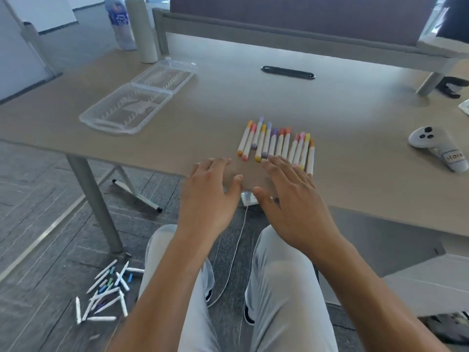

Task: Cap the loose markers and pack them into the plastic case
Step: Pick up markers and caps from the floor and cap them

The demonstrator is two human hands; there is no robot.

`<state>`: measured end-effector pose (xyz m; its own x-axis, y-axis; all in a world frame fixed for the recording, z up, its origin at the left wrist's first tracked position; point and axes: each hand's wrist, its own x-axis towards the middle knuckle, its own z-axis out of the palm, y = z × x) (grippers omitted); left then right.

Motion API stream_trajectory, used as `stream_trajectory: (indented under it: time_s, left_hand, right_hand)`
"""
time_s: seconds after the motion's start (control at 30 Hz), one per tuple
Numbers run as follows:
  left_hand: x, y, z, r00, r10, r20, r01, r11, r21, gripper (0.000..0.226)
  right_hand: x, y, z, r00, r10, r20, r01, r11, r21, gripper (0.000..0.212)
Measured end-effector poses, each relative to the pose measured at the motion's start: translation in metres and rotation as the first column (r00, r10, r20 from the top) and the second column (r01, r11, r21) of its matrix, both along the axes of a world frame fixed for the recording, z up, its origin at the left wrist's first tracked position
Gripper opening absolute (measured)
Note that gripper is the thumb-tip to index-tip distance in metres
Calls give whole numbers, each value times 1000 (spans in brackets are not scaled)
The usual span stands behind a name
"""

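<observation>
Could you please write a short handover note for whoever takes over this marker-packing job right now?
Left hand: open, fingers spread at the near table edge, holding nothing.
Right hand: open, fingertips touching the near ends of the row of markers.
The markers on the table appear capped, lying side by side.
Plastic case: open and empty, at the far left of the table.
Pile of markers on the floor, left of the person's leg; capping state unclear.
Done: table row lined up.
Left: pack the row into the case, collect and cap the floor markers, close the case.
</observation>
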<state>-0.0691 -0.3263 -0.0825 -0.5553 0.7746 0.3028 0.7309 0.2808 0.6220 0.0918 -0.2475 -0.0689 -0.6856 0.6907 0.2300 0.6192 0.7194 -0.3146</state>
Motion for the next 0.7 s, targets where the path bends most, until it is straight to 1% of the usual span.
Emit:
stream_trajectory:
  time_s: [0.1, 0.17, 0.27, 0.37, 0.5, 0.63, 0.7]
  left_hand:
    - [4, -54, -8, 995, 97, 25, -97, 995, 1, 43]
    - [8, -88, -14, 985, 160, 61, -159, 987, -23, 43]
    - [12, -143, -31, 968, 243, 63, -239, 969, -66, 43]
    - [22, -202, -52, 936, 345, 68, -337, 935, -110, 41]
    - [52, -268, -75, 880, 459, 122, -440, 885, -152, 41]
    - [84, -308, -99, 813, 564, 144, -531, 820, -216, 40]
    - [99, -320, -102, 775, 613, 157, -578, 787, -216, 39]
  right_hand:
    - [-5, -42, -4, 998, 62, -17, -62, 998, 7, 59]
    - [-8, -68, -9, 993, 119, -13, -119, 993, 14, 58]
    - [-11, -108, -23, 979, 202, 4, -202, 979, 11, 56]
    - [-12, -147, -42, 962, 262, 80, -261, 965, -27, 55]
    - [-4, -191, -72, 925, 323, 200, -309, 946, -99, 54]
    - [12, -228, -96, 899, 350, 264, -324, 936, -137, 44]
    - [22, -242, -104, 886, 367, 282, -334, 929, -159, 46]
